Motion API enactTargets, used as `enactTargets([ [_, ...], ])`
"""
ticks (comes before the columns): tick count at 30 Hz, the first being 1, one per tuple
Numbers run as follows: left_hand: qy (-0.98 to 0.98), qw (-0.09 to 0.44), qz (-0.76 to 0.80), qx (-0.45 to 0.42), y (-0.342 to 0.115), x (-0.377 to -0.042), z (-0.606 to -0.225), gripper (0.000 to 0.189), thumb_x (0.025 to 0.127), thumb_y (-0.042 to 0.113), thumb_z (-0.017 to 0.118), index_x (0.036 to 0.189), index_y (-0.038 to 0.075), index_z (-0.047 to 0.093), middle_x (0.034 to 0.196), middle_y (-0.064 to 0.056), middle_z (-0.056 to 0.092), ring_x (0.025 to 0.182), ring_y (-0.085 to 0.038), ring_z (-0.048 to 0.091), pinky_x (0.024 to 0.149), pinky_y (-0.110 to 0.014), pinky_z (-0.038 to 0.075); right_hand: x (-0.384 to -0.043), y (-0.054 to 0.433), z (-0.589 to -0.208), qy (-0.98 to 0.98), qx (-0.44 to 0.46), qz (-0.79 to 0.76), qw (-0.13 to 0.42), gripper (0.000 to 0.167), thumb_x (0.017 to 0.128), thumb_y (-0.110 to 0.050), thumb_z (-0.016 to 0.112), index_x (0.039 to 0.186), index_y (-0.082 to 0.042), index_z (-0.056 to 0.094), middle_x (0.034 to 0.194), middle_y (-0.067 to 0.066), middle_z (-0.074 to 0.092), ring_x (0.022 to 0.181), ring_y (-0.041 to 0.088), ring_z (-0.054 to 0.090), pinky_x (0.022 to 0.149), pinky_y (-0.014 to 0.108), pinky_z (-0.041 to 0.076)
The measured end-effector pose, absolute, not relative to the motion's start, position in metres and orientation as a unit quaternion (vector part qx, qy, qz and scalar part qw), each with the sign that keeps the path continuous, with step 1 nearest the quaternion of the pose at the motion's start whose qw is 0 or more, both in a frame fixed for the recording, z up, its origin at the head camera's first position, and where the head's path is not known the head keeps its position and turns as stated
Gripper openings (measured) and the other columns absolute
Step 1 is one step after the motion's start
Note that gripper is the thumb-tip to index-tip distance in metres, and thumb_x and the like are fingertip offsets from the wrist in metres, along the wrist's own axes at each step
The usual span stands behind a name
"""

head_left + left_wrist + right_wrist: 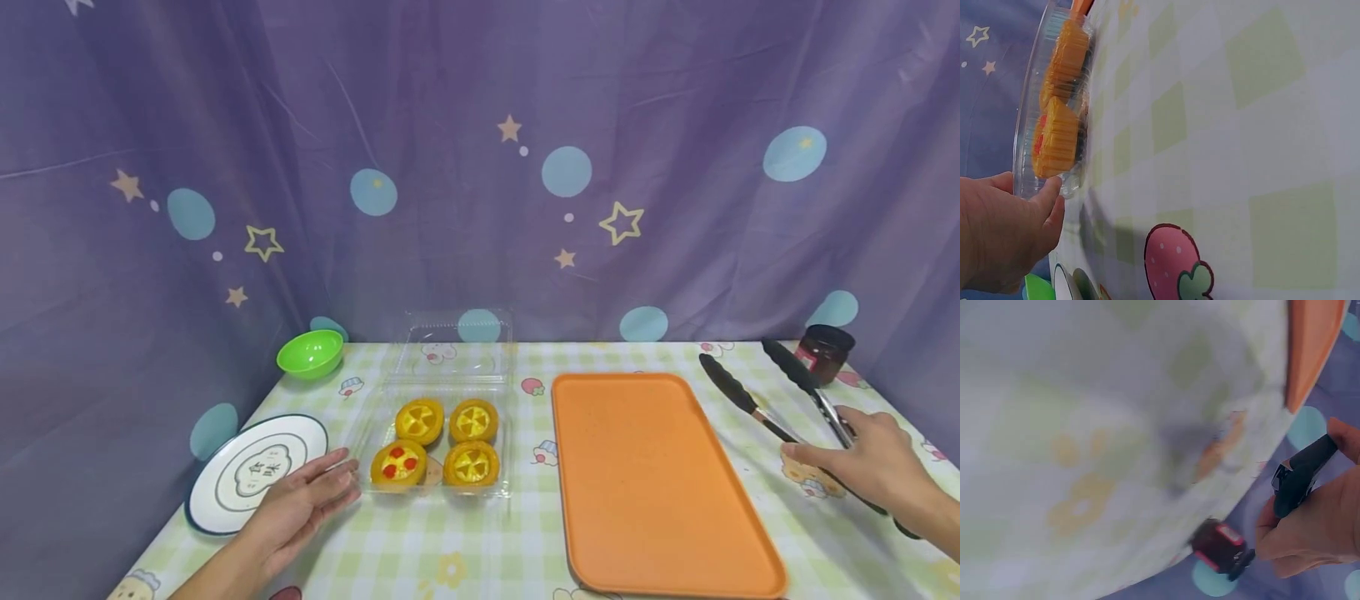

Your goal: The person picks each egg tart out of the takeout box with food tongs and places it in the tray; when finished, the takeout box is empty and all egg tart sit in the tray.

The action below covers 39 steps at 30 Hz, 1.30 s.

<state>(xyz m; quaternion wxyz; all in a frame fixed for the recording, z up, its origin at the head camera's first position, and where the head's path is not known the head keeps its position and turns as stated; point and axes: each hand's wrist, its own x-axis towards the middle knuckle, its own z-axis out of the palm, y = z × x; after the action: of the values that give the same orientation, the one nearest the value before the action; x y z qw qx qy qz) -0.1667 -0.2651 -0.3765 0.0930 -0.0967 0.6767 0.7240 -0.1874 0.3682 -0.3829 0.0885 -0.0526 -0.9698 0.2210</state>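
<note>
My left hand [303,504] reaches to the left side of a clear plastic container [504,479] with its lid raised at the back. Its extended fingers touch the container's wall near the tart with red pieces [399,464]. Three tarts with yellow topping [472,463] sit in the container too. On the right, my right hand [877,458] grips a pair of black-tipped tongs [727,382] above the table, their two arms spread apart. The right wrist view shows the tongs' dark handle [1297,481] within that hand, tips out of sight.
An orange tray [652,475] lies between the container and the tongs. A white plate with a dark rim [217,467] is beside my left hand. A green bowl [310,354] stands at the back left, a dark-lidded jar [825,354] at the back right. A purple curtain [450,267] hangs behind.
</note>
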Motion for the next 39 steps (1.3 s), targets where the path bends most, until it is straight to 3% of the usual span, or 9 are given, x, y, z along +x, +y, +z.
enactTargets([
  [7, 0.678, 0.091, 0.723, -0.097, -0.265, -0.167, -0.377, 0.064, 0.097, 0.003, 0.054, 0.148, -0.008, 0.018, 0.15, -0.03, 0.025, 0.114, -0.016, 0.055, 0.1, -0.035, 0.051, -0.194, 0.351, -0.37, -0.968, -0.005, 0.24, 0.069, 0.102, 0.084, -0.051, 0.068, 0.134, 0.026, 0.024, 0.121, 0.05, 0.03, 0.108, 0.06, 0.031, 0.079, 0.071, 0.038],
  [13, 0.676, 0.09, 0.725, -0.095, -0.265, -0.167, -0.378, 0.065, 0.097, 0.003, 0.055, 0.148, -0.009, 0.018, 0.15, -0.031, 0.025, 0.114, -0.016, 0.056, 0.1, -0.036, 0.051, -0.198, 0.329, -0.349, -0.958, 0.049, 0.275, 0.067, 0.099, 0.083, -0.041, 0.073, 0.139, 0.023, 0.022, 0.13, 0.049, 0.027, 0.116, 0.058, 0.029, 0.085, 0.069, 0.036],
  [18, 0.676, 0.09, 0.725, -0.097, -0.265, -0.167, -0.377, 0.064, 0.097, 0.003, 0.055, 0.148, -0.008, 0.019, 0.15, -0.03, 0.026, 0.116, -0.017, 0.055, 0.1, -0.035, 0.051, -0.203, 0.311, -0.328, -0.955, 0.073, 0.283, 0.045, 0.1, 0.082, -0.042, 0.075, 0.141, 0.02, 0.023, 0.134, 0.046, 0.025, 0.119, 0.058, 0.029, 0.086, 0.071, 0.036],
  [20, 0.675, 0.088, 0.726, -0.101, -0.265, -0.168, -0.376, 0.063, 0.096, 0.003, 0.055, 0.148, -0.008, 0.021, 0.15, -0.03, 0.027, 0.116, -0.017, 0.055, 0.1, -0.035, 0.051, -0.205, 0.304, -0.323, -0.956, 0.084, 0.279, 0.046, 0.101, 0.08, -0.042, 0.076, 0.142, 0.018, 0.025, 0.132, 0.043, 0.031, 0.115, 0.054, 0.036, 0.084, 0.066, 0.04],
  [23, 0.676, 0.089, 0.725, -0.098, -0.265, -0.168, -0.376, 0.063, 0.097, 0.003, 0.055, 0.148, -0.008, 0.02, 0.15, -0.03, 0.026, 0.118, -0.018, 0.054, 0.1, -0.035, 0.05, -0.207, 0.294, -0.318, -0.957, 0.101, 0.266, 0.052, 0.1, 0.078, -0.043, 0.078, 0.141, 0.017, 0.029, 0.119, 0.034, 0.041, 0.096, 0.039, 0.045, 0.074, 0.048, 0.046],
  [27, 0.677, 0.09, 0.723, -0.101, -0.265, -0.168, -0.375, 0.063, 0.097, 0.003, 0.055, 0.148, -0.008, 0.021, 0.15, -0.031, 0.026, 0.119, -0.02, 0.053, 0.1, -0.035, 0.05, -0.208, 0.283, -0.312, -0.957, 0.124, 0.253, 0.061, 0.098, 0.077, -0.042, 0.079, 0.142, 0.014, 0.032, 0.108, 0.022, 0.046, 0.081, 0.024, 0.042, 0.064, 0.031, 0.04],
  [39, 0.682, 0.09, 0.719, -0.097, -0.265, -0.167, -0.376, 0.063, 0.097, 0.003, 0.054, 0.148, -0.009, 0.019, 0.15, -0.03, 0.027, 0.115, -0.017, 0.055, 0.1, -0.036, 0.051, -0.214, 0.245, -0.299, -0.94, 0.208, 0.26, 0.076, 0.093, 0.073, -0.037, 0.084, 0.139, 0.012, 0.04, 0.106, 0.017, 0.045, 0.099, 0.031, 0.037, 0.073, 0.038, 0.04],
])
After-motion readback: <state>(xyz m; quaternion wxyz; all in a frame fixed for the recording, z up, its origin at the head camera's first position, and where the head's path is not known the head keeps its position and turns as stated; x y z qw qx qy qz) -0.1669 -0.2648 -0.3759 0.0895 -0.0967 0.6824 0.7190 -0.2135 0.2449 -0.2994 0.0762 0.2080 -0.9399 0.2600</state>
